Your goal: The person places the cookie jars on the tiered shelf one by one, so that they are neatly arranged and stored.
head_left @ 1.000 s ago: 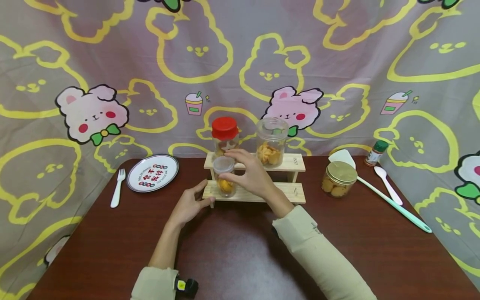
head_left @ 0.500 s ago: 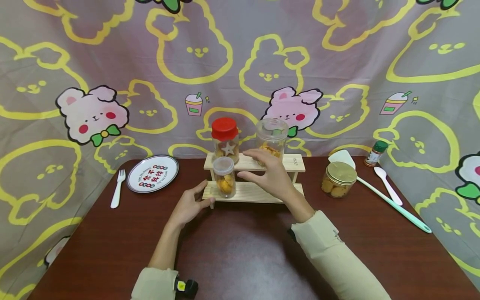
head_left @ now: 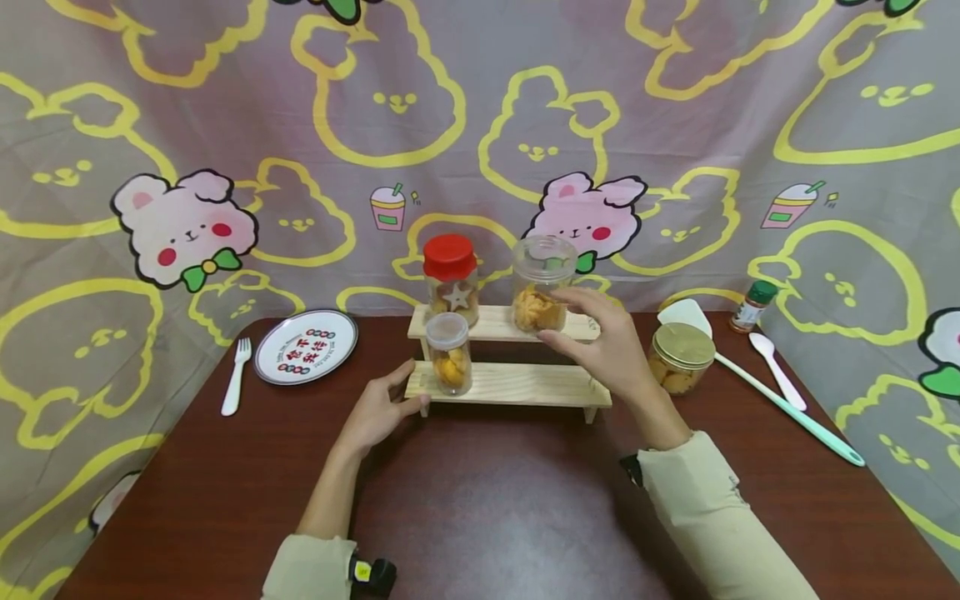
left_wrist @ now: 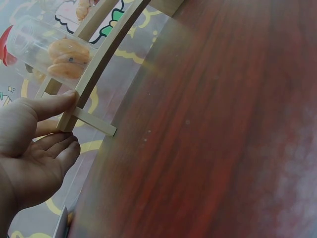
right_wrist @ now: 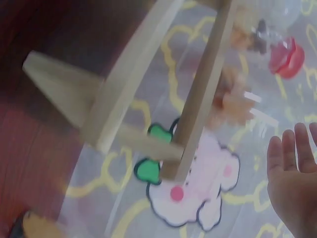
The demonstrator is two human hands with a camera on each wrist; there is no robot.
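A two-tier wooden rack (head_left: 525, 385) stands at the table's far middle. My left hand (head_left: 381, 410) grips the left end of its lower tier; in the left wrist view the thumb lies over the board (left_wrist: 99, 64) and fingers are beneath. A small clear jar (head_left: 452, 367) of yellow-orange pieces stands on that tier's left part. On the upper tier are a red-lidded jar (head_left: 450, 279) with a star on it and a wide clear jar (head_left: 536, 304) of golden snacks. My right hand (head_left: 611, 346), fingers spread and holding nothing, hovers before the rack's right end, overlapping the wide jar's edge.
Right of the rack stands a gold-lidded jar (head_left: 682, 350) of cookies. Beyond it lie a spatula (head_left: 787, 410) and a white spoon (head_left: 777, 371), with a green-capped spice bottle (head_left: 750, 310) behind. A plate (head_left: 303, 375) and fork (head_left: 235, 379) lie at the left.
My right hand has left the small jar, which stays on the lower tier, and moved right past the rack's middle. The left hand keeps its place on the rack's end.
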